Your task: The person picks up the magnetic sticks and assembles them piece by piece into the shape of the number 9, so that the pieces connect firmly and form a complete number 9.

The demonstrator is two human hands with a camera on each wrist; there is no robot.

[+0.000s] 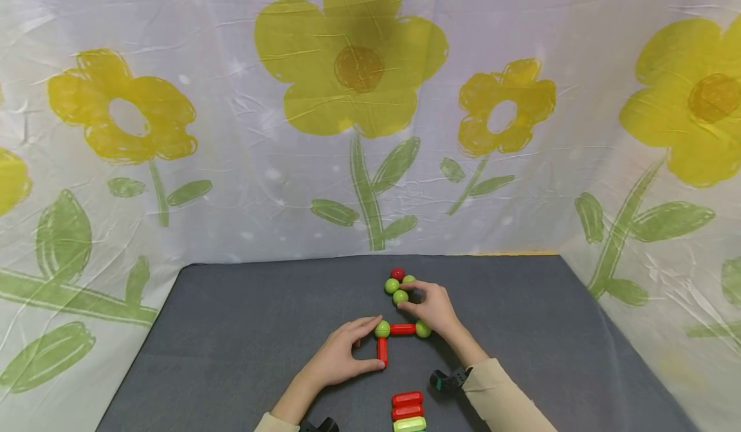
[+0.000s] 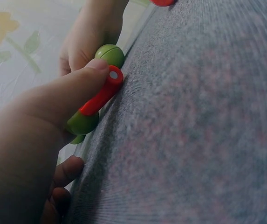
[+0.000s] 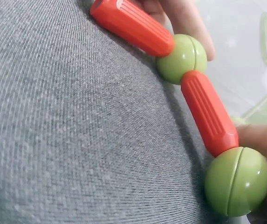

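Note:
Two red building rods meet at a green corner ball in an L shape on the dark cloth. My left hand pinches the near rod lengthwise, thumb at its free end and fingers at the corner ball. A pale disc shows in that rod end in the left wrist view. The other rod runs right to a second green ball. Beyond it, my right hand has thumb and index finger around a loose green ball; the right wrist view does not show that ball.
Close behind the right fingers lie two more green balls and a red ball. At the near edge, red rods and a yellow-green rod lie in a row. A flower-printed sheet hangs behind the dark table.

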